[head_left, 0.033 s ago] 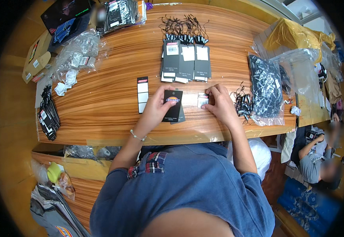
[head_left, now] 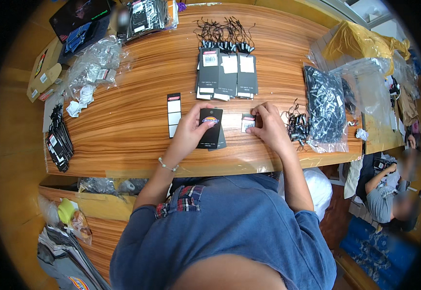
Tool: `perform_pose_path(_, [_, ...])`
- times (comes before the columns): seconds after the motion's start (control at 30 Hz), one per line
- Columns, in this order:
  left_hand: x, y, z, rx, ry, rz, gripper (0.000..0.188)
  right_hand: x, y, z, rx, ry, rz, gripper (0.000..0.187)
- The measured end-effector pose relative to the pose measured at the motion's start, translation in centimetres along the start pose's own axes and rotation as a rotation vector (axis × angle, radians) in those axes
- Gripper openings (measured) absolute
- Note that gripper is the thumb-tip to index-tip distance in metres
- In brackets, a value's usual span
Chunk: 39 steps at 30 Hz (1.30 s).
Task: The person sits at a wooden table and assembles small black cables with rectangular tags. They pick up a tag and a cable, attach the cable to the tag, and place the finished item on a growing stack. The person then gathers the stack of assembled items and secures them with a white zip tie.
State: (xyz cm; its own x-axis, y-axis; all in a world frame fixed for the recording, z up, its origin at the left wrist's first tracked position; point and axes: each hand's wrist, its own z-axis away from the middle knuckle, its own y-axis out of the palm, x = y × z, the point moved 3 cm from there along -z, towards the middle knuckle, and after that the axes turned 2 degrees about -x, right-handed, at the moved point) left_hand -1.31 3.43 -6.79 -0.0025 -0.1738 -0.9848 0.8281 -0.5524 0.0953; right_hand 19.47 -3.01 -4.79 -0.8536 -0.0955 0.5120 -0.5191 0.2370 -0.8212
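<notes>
My left hand pinches a black hang tag with a coloured oval emblem, its thumb lying on the front. Under that tag, the edge of another dark tag sticks out at the right. The fingers of my right hand are closed on the right edge of a small white tag with a dark top, low over the wooden table. Just left of my left hand lies a long black-topped strip with white panels. Beyond both hands are rows of dark hang tags with black cords.
Loose black cords lie right of my right hand, beside a clear bag of black cords. Farther left sit a stack of corded tags, crumpled plastic bags and crumpled paper. Another person sits at far right.
</notes>
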Motion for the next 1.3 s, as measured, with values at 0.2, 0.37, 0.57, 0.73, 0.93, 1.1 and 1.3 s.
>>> perform_pose_path(0.2, [-0.3, 0.4, 0.3, 0.039, 0.030, 0.150, 0.028, -1.8, 1.3, 1.6, 0.169, 0.422, -0.740, 0.022])
perform_pose_path(0.37, [-0.1, 3.2, 1.1, -0.021, -0.049, 0.244, 0.024, 3.5, 0.3, 1.2, 0.038, 0.308, -0.776, 0.019])
perform_pose_path(0.57, [0.5, 5.0, 0.9, -0.039, 0.052, 0.226, 0.018, 2.9, -0.5, 1.8, -0.035, 0.314, -0.775, 0.028])
perform_pose_path(0.73, [0.2, 4.7, 1.1, -0.143, 0.082, 0.163, 0.018, -6.2, -8.0, 2.9, -0.347, 0.399, 0.064, 0.009])
perform_pose_path(0.93, [0.3, 5.0, 0.8, -0.093, 0.120, 0.158, 0.016, -9.9, -8.3, 4.7, -0.138, 0.524, 0.382, 0.011])
perform_pose_path(1.1, [0.3, 5.1, 0.9, -0.072, 0.103, 0.160, 0.015, -11.0, -8.3, 4.7, -0.124, 0.612, 0.158, 0.012])
perform_pose_path(1.3, [0.7, 5.0, 0.9, -0.041, 0.078, 0.151, 0.014, -11.9, -8.2, 4.5, -0.193, 0.588, 0.095, 0.011])
